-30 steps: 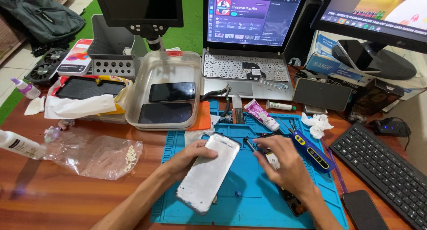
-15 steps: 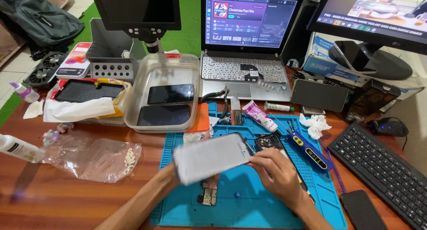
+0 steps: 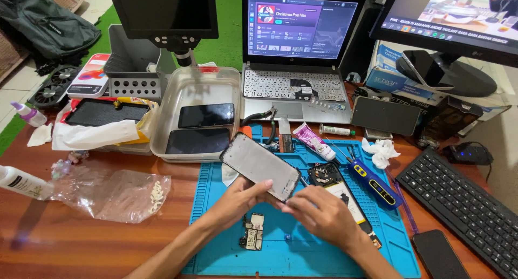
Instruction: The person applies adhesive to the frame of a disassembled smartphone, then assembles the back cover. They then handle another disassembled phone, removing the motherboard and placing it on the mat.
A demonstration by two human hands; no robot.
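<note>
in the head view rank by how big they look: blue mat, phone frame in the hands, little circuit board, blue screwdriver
1. blue mat
2. phone frame, held up nearer the camera, so it may look oversized
3. blue screwdriver
4. circuit board

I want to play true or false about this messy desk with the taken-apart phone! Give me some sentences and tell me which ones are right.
1. Both hands hold the phone screen panel up above the blue mat. True: the left hand and the right hand each grip its near end.
2. A small circuit board lies on the mat. True.
3. The clear plastic tub holds three phones. False: two dark phones lie in it.
4. The blue and yellow screwdriver is in the right hand. False: it lies on the mat, to the right of the hands.
5. The laptop is closed. False: it is open and its screen is lit.
</note>
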